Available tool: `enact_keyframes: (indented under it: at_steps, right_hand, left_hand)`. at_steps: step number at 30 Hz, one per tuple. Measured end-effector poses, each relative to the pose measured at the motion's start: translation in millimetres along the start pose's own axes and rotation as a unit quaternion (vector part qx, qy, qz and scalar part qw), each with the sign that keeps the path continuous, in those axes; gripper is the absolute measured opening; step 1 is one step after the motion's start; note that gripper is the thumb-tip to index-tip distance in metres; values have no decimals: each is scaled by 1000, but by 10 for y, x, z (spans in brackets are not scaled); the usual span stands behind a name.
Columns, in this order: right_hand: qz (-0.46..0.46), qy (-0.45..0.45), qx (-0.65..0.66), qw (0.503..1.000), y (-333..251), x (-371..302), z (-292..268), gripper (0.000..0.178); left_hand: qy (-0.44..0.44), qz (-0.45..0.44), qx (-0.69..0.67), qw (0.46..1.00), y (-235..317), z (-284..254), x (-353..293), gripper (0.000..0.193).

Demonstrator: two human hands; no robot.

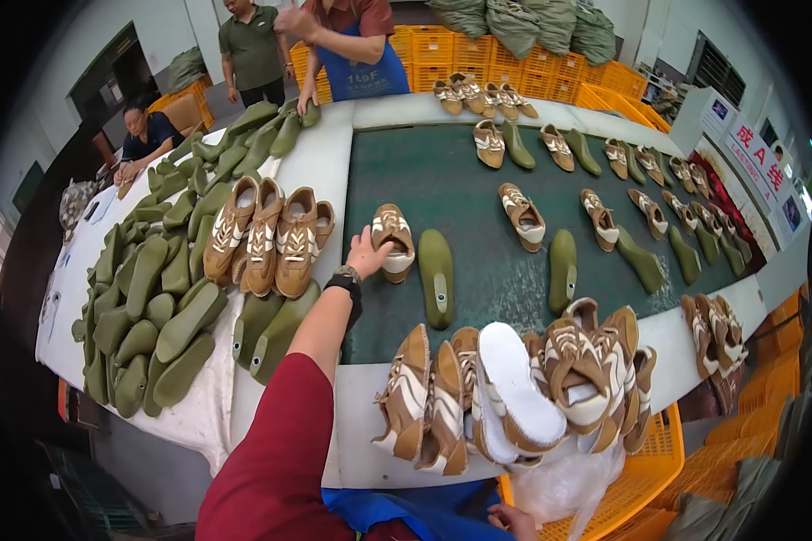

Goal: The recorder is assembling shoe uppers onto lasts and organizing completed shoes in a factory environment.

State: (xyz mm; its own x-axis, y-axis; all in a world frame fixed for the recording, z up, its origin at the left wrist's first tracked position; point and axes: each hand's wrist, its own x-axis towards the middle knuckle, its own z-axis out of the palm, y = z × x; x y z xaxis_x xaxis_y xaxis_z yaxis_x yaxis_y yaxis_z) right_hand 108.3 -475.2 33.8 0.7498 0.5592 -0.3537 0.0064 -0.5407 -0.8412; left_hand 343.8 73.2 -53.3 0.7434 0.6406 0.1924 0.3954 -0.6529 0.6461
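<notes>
My left hand (367, 252) grips a brown and white lace-up sneaker (392, 225) on the green belt (460, 198), with fingers around its side and heel opening. Just right of that shoe lies a green shoe last (436, 275). Low in the view, my right hand (512, 521) is partly cut off by the edge, beside a clear plastic bag (564, 482) and an orange crate (659, 469). Its visible fingers look loosely apart, with nothing seen in them. Nearest me on the table edge stand several sneakers (406, 388) and white insole-like pieces (519, 392).
A large heap of green lasts (144, 279) covers the white table at left, with several sneakers (260, 243) beside it. More shoes and lasts (597, 216) sit along the belt. A person in a blue apron (356, 68) stands across; another person sits far left.
</notes>
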Motion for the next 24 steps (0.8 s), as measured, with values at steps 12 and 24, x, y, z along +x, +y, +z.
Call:
enact_keyframes:
  at_steps: [12,24]
  right_hand:
    - [20,-73,27,997,120,102,-145,22]
    - [-66,-289,-25,955,-2282,105,-1186,33]
  left_hand:
    - [-72,118,147,980,531,-152,-385,55]
    - [136,89,40,986,-790,-3370,-238,95]
